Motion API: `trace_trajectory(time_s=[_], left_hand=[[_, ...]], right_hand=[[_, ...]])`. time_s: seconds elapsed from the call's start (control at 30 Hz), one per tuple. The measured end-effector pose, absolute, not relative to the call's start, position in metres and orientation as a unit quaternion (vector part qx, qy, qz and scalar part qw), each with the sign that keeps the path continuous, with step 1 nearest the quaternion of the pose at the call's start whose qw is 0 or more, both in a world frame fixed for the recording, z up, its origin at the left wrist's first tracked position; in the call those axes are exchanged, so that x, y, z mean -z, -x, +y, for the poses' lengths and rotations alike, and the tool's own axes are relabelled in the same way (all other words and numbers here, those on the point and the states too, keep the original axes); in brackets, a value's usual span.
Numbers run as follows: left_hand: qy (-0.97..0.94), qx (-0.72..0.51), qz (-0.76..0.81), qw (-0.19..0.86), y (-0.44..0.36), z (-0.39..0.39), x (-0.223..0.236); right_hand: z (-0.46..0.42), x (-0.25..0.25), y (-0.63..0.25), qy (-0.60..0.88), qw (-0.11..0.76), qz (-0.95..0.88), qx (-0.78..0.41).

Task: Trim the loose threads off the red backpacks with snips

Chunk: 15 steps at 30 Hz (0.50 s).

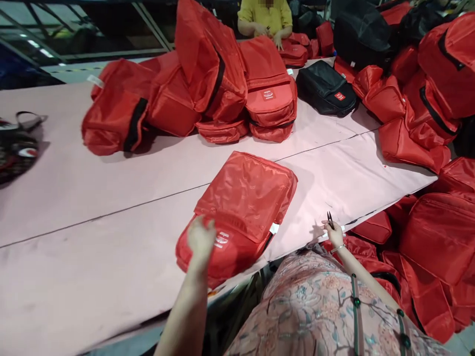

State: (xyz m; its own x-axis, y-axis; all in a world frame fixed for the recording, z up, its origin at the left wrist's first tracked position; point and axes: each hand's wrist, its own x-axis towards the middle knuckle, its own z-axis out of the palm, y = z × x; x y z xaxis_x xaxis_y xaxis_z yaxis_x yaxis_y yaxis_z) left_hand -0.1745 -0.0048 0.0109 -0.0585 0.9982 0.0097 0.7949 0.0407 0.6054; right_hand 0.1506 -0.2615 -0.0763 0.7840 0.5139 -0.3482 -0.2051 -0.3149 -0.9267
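Observation:
A red backpack (247, 193) lies flat on the pink-covered table, with a white printed logo on its lower pocket and a white tag at its side. Over that pocket is my left hand (200, 236), blurred by motion; whether it touches the fabric or grips anything is unclear. My right hand (334, 234), near the table's front edge, is closed round small dark thread snips (330, 219) whose points face away from me.
Several red backpacks (270, 64) stand in a row across the table, beside a black backpack (326, 89). More red bags (438, 232) are heaped below the right edge. A patterned bag (17, 153) sits far left. Opposite, a person in yellow (265, 20) handles red bags.

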Motion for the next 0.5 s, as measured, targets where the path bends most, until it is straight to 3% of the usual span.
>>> trace_trajectory(time_s=[0.23,0.5], left_hand=[[-0.801,-0.234,0.487,0.258,0.043,-0.057,-0.003],[-0.818,-0.162,0.520,0.183,-0.002,-0.055,0.013]], right_hand=[[-0.183,0.055,-0.139,0.729,0.550,-0.226,-0.339],[-0.089,0.036,-0.128,0.730,0.538,-0.234,-0.350]])
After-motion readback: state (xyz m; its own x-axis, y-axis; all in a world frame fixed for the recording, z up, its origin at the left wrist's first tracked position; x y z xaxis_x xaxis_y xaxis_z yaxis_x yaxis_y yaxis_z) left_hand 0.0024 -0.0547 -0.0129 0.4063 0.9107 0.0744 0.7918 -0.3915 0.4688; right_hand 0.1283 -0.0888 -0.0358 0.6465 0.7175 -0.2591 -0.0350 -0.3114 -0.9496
